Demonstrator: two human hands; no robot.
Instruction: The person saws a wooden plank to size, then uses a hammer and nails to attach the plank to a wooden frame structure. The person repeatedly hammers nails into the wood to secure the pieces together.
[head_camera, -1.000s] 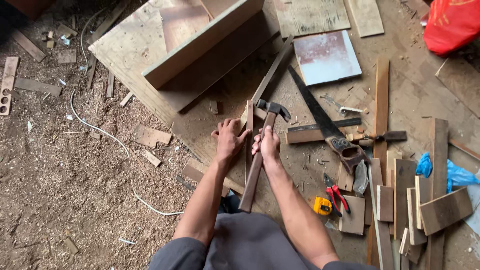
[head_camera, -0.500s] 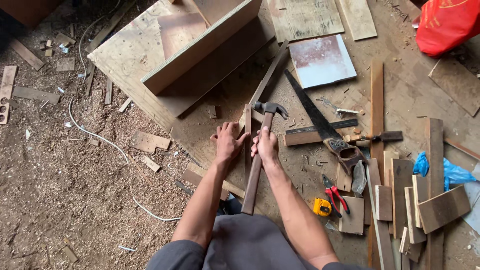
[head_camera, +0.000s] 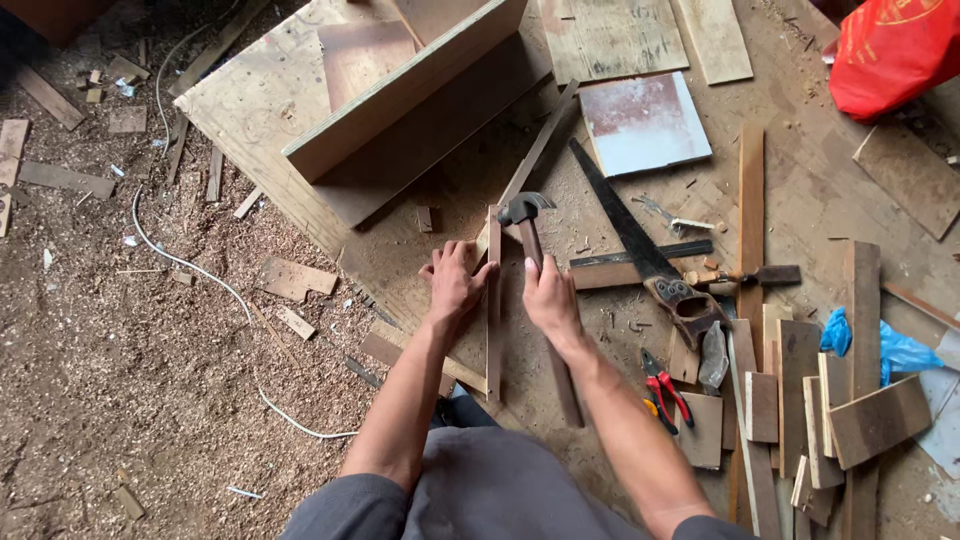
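Right fingers: the right hand (head_camera: 552, 300) is wrapped around the hammer (head_camera: 528, 232) handle, fingers curled tight about it, well up toward the head.
Left fingers: the left hand (head_camera: 455, 285) lies flat, fingers pressed together and resting against the side of the wooden strip (head_camera: 493, 310), thumb toward the body.
Hammer: claw head points away from the person, just beyond the far end of the strip; it looks top-heavy and stiff, and a grip lower on the handle would likely give more swing, one near the head more control.
Strip: a narrow, upright-edged length of wood running from the knees away, between the two hands, touching the left fingertips; a second, darker strip (head_camera: 560, 375) runs beside it under the right wrist. Probably light, rigid and rough, liable to tip or slide unless pressed from the side, as the left hand does.
Nails: whether any sits under the hammer head cannot be told.
Floor board: both strips lie on a big plywood sheet (head_camera: 260, 110) dusted with sawdust.
To the right: a handsaw (head_camera: 640, 245) lies near, then red-handled pliers (head_camera: 665, 385), a chisel (head_camera: 745, 277) and a stack of short offcuts (head_camera: 820, 400).
Farther off: a white cord (head_camera: 200, 270) across the shavings, a red bag (head_camera: 895, 50) at the top corner.
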